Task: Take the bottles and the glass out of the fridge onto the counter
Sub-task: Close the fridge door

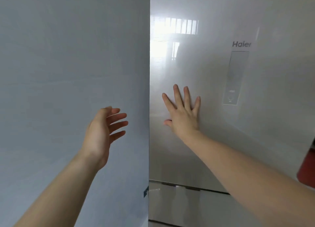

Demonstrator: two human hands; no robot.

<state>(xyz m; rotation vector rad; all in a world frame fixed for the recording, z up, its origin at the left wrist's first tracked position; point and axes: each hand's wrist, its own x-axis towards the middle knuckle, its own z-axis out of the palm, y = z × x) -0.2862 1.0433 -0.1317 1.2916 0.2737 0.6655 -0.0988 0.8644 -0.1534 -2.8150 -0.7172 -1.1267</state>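
A glossy white fridge (221, 90) with a brand logo and a control panel fills the right half of the head view, its upper door closed. My right hand (183, 114) lies flat on that door near its left edge, fingers spread, holding nothing. My left hand (104, 133) hovers left of the door edge, palm turned right, fingers apart and empty. No bottle or glass is in view; the fridge interior is hidden.
A plain pale wall (68, 64) takes up the left half. Below the upper door a seam and a lower fridge drawer front (196, 208) show. A red object (306, 168) sits at the right edge.
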